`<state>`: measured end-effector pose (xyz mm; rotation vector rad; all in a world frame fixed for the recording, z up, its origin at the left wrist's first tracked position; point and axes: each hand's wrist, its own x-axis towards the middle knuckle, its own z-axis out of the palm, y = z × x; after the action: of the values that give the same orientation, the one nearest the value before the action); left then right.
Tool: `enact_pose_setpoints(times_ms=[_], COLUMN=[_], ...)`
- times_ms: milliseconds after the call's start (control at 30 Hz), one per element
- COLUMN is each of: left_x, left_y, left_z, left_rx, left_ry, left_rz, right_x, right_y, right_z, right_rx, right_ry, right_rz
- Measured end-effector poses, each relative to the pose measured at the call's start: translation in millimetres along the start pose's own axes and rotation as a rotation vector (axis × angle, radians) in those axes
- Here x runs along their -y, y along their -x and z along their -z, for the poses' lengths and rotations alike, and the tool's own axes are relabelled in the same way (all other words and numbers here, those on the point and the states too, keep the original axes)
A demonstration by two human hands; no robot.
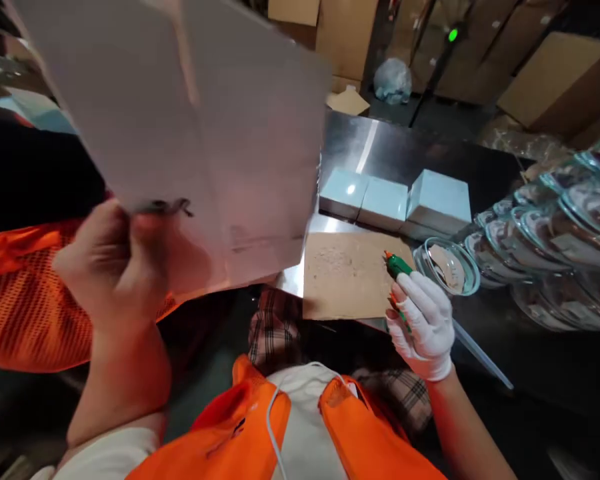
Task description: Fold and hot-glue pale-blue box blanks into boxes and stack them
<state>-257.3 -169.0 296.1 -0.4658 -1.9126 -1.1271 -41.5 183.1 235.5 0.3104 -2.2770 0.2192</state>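
My bare left hand (123, 263) is closed on the lower left edge of a large pale cardboard sheet (250, 133), which is raised and tilted over the left side of the view. A fold line runs down the sheet, and a small dark mark shows near my thumb. My right hand (423, 327), in a white glove, wraps round a green tool with orange ends (399, 265); its exact kind is partly hidden by the fingers. Under and beside this hand lies a flat piece of brown cardboard (345, 277) on the metal table (345, 143).
Several white boxes (385, 200) stand in a row behind the brown cardboard. A round glass container (455, 267) sits right of my gloved hand, with stacked glass containers (545, 247) farther right. Someone's orange mesh vest (30, 300) is close on the left. Cartons (560, 77) fill the background.
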Motion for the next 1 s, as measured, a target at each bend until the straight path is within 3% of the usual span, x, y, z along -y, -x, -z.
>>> enact_pose_setpoints(times_ms=[67, 133, 267, 333, 400, 567, 700, 833, 933, 1000], left_x=[-37, -59, -60, -51, -42, -14, 10, 21, 22, 23], left_y=[17, 36, 66, 76, 84, 105, 119, 143, 173, 189], left_z=[-2, -5, -9, -14, -20, -26, -18, -15, -15, -12], left_rx=[0.314, 0.523, 0.644, 0.758, 0.809, 0.797, 0.825, 0.879, 1.022, 1.117], left_ry=[0.129, 0.204, 0.278, 0.323, 0.347, 0.383, 0.343, 0.28, 0.223, 0.207], left_rz=[-0.039, -0.033, -0.091, -0.178, -0.246, -0.342, -0.224, -0.17, -0.221, -0.246], right_x=[20, 31, 37, 33, 27, 22, 22, 30, 44, 51], right_y=[-18, -37, -53, -50, -44, -25, -7, 20, 43, 51], right_z=[9, 21, 36, 31, 23, 17, 17, -28, -72, -88], right_rx=[-0.133, -0.209, -0.134, -0.05, 0.022, 0.133, 0.497, 0.922, 0.988, 1.003], right_ry=[-0.041, 0.058, 0.384, 0.345, 0.207, -0.169, -0.765, -1.224, -1.339, -1.375], right_rz=[-0.009, -0.052, -0.104, -0.117, -0.16, -0.205, -0.436, -0.721, -0.94, -0.979])
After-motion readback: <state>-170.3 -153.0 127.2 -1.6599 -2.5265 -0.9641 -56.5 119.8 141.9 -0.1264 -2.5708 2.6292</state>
